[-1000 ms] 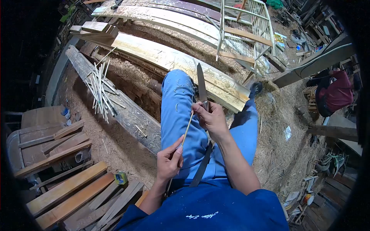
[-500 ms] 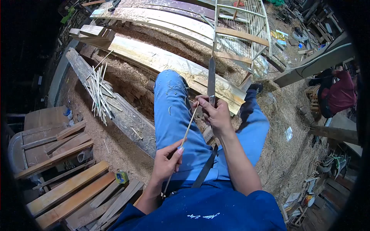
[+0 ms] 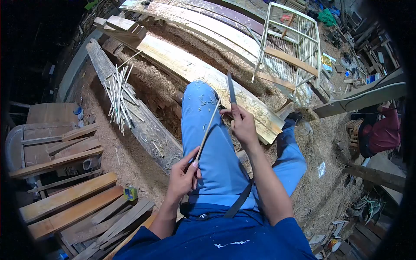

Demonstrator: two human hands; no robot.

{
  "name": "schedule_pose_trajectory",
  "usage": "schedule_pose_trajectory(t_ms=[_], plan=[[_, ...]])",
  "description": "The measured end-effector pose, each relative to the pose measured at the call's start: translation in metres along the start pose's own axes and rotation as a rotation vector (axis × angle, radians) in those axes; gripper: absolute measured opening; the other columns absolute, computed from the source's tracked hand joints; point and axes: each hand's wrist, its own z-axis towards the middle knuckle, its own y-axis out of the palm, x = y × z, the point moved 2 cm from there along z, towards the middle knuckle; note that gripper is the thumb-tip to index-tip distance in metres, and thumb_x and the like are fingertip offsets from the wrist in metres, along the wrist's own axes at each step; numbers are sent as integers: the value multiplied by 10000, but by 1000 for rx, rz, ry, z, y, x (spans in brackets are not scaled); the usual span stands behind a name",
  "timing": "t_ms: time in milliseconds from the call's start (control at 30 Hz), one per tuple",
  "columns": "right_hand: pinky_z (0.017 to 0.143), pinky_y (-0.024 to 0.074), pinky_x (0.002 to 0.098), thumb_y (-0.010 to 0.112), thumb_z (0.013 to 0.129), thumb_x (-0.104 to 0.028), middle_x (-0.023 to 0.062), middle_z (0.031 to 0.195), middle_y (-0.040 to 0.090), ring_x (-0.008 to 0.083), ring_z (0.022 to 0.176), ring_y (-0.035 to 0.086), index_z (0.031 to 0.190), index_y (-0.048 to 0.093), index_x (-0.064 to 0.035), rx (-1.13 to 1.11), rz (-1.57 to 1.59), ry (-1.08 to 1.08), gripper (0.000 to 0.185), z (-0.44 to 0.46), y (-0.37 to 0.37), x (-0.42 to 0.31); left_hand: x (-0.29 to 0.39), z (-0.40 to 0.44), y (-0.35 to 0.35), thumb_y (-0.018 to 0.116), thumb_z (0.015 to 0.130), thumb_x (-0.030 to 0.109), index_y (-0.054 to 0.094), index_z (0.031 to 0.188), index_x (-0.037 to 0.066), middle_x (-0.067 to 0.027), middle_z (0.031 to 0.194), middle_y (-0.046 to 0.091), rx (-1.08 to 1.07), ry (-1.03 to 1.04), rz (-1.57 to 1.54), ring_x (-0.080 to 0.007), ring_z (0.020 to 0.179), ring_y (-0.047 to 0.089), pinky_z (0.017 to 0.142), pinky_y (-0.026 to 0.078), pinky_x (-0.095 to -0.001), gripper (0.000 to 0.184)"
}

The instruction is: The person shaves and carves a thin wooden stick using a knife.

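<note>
Head view | left fingers pinched on thin stick | right closed round knife

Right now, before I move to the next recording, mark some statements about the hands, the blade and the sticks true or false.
1. The left hand holds a thin, pale wooden stick. True.
2. The grey metal knife is in the left hand. False: the right hand has it in its grip.
3. The knife's blade is pressed against the held stick. False: a gap shows between them.
4. The loose pile of thin, whitish sticks lies across the person's lap. False: it lies on a weathered grey plank.
5. Curled shavings are on the knee of the blue trousers. True.
</note>
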Motion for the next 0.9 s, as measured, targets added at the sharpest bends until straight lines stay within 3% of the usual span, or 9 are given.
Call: schedule_pose_trajectory(t_ms=[33, 133, 233, 267, 333, 367, 667, 767, 900], plan=[[584, 361, 221, 511, 1042, -367, 14, 753, 654, 33, 600, 463, 1159, 682, -14, -12, 13, -25, 410, -7, 4, 1, -2, 2, 0, 489, 1023, 100, 484, 1456, 110, -14, 652, 579, 0, 0, -1, -49, 404, 454, 372, 366, -207, 433], [474, 325, 206, 463, 1066, -320, -11, 708, 617, 12, 523, 424, 1233, 676, -48, -19, 100, -148, 383, -27, 22, 4, -4, 8, -6, 483, 1027, 102, 482, 1456, 111, -20, 638, 581, 47, 12, -25, -54, 399, 463, 370, 371, -209, 429], [617, 493, 274, 536, 1028, -204, 59, 816, 694, 75, 623, 558, 1370, 598, -153, -115, -134, -276, 352, -40, 35, -3, -2, 14, -12, 479, 1031, 107, 482, 1455, 109, -23, 632, 586, 66, 9, -41, -58, 392, 464, 365, 370, -213, 424], [617, 493, 274, 536, 1028, -204, 59, 816, 694, 75, 623, 558, 1370, 598, -153, -118, -133, -277, 352, -41, 38, -3, -3, 17, -14, 481, 1032, 111, 480, 1456, 110, -23, 628, 586, 65, 7, -53, -59, 390, 463, 362, 366, -214, 424], [680, 525, 303, 572, 999, -185, 152, 935, 730, 118, 692, 649, 1352, 610, -157, -154, -305, -390, 356, -42, 46, -5, -5, 22, -19, 482, 1033, 115, 478, 1457, 111, -23, 625, 586, 62, 1, -59, -60, 387, 462, 360, 363, -215, 425], [761, 549, 382, 592, 962, -132, 223, 1116, 661, 373, 1024, 640, 1326, 614, -166, -156, -335, -408, 366, -41, 50, -5, -8, 25, -21, 483, 1033, 117, 476, 1458, 111, -24, 624, 587, 53, 7, -67, -61, 387, 462, 358, 360, -216, 426], [731, 548, 403, 608, 946, -135, 228, 1043, 679, 383, 914, 682, 1344, 604, -232, -92, -392, -415, 410, -35, 72, 14, -9, 46, -40, 485, 1032, 113, 473, 1457, 95, -24, 619, 594, -13, -11, -169, -56, 387, 460, 356, 364, -222, 426], [763, 545, 367, 611, 936, -90, 231, 1096, 680, 364, 935, 704, 1334, 617, -171, -125, -539, -291, 406, -38, 79, 12, -14, 54, -43, 491, 1030, 109, 483, 1451, 92, -18, 609, 591, 10, 19, -181, -48, 388, 446, 357, 350, -221, 421], [743, 542, 380, 623, 927, -95, 232, 1078, 683, 363, 903, 710, 1335, 618, -185, -118, -584, -325, 417, -40, 80, 12, -14, 62, -40, 508, 1025, 101, 522, 1424, 90, -2, 602, 583, 57, 42, -190, -27, 409, 423, 382, 332, -210, 399]])
